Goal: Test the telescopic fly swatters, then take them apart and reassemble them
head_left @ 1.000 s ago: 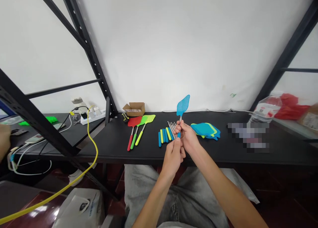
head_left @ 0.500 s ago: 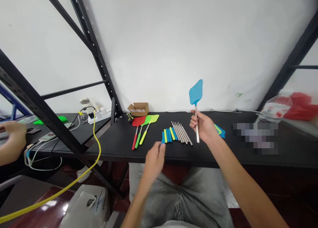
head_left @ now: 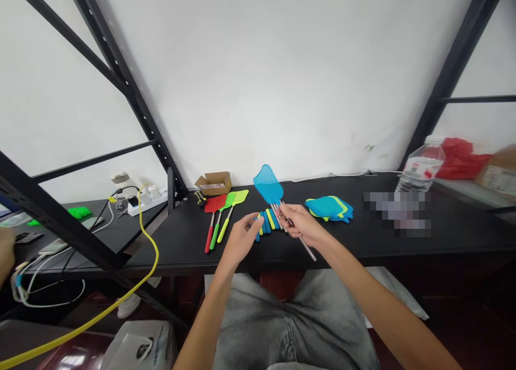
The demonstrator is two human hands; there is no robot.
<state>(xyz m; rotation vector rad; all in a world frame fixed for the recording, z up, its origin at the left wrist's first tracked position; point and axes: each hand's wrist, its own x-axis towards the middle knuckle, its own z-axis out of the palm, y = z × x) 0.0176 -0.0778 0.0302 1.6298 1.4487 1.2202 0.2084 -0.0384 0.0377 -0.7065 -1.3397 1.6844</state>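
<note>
My right hand (head_left: 300,222) is closed around the metal rod of a blue fly swatter (head_left: 269,183). Its flat head tilts up to the left, and the bare rod end sticks out below the hand. My left hand (head_left: 242,236) is at the left end of a row of blue and yellow handle grips (head_left: 266,222), thumb and fingers curled on a blue one, partly hidden. Several metal rods (head_left: 283,229) lie behind my right hand, mostly covered. Blue and yellow swatter heads (head_left: 328,208) are stacked to the right.
Left of the grips lie red (head_left: 216,202), green and yellow fly swatters with coloured handles. Behind them stands a small open cardboard box (head_left: 213,183). A clear plastic bottle (head_left: 422,166) stands at right. A yellow cable (head_left: 155,252) crosses at left, near another person's hand (head_left: 5,252).
My right hand has brought the blue fly swatter down and left, over the rods, and its head now leans left. My left hand has stayed by the grips. The view has shifted right.
</note>
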